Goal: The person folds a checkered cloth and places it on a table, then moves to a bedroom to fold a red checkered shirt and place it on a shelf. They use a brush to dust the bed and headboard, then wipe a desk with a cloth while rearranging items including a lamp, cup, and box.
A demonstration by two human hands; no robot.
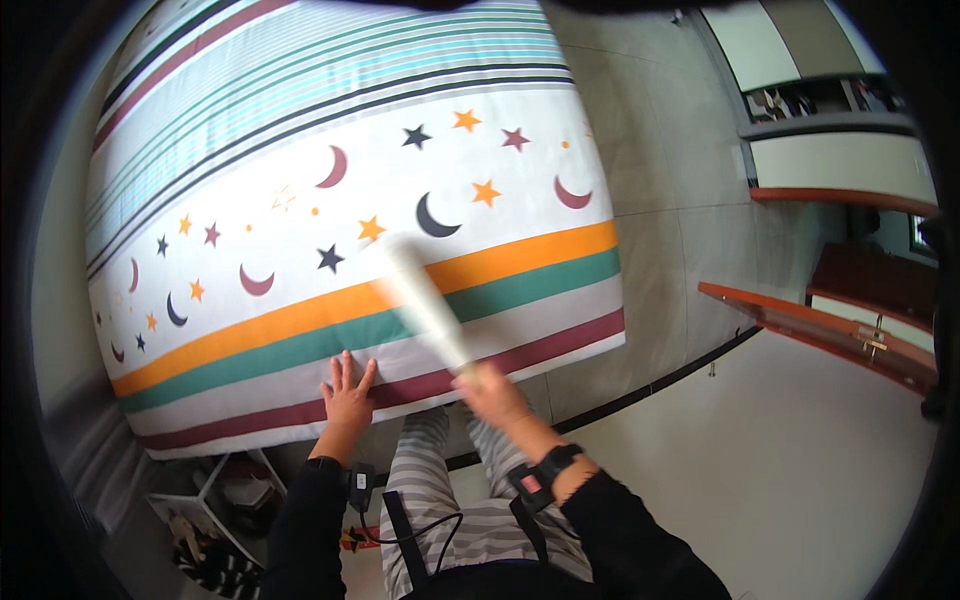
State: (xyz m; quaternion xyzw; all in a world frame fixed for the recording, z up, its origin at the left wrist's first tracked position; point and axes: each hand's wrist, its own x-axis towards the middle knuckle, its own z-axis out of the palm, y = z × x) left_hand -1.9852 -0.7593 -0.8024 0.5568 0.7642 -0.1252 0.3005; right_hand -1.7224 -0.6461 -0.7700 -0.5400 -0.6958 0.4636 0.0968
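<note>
A bed covered by a white sheet (380, 185) with moons, stars and coloured stripes fills the upper left and middle. My left hand (348, 402) lies flat on the sheet near the bed's front edge, fingers spread, holding nothing. My right hand (492, 393) is closed around the handle end of a long white bed brush (425, 305). The brush slants up and left over the orange and green stripes, smeared by motion. Whether it touches the sheet, and its bristles, I cannot make out.
Below the bed's front left corner stands a white open shelf (205, 510) with things in it. White cabinets (840, 165) line the far right. A reddish-brown door (815, 330) stands out at the right. Grey tiled floor (665, 240) lies beside the bed.
</note>
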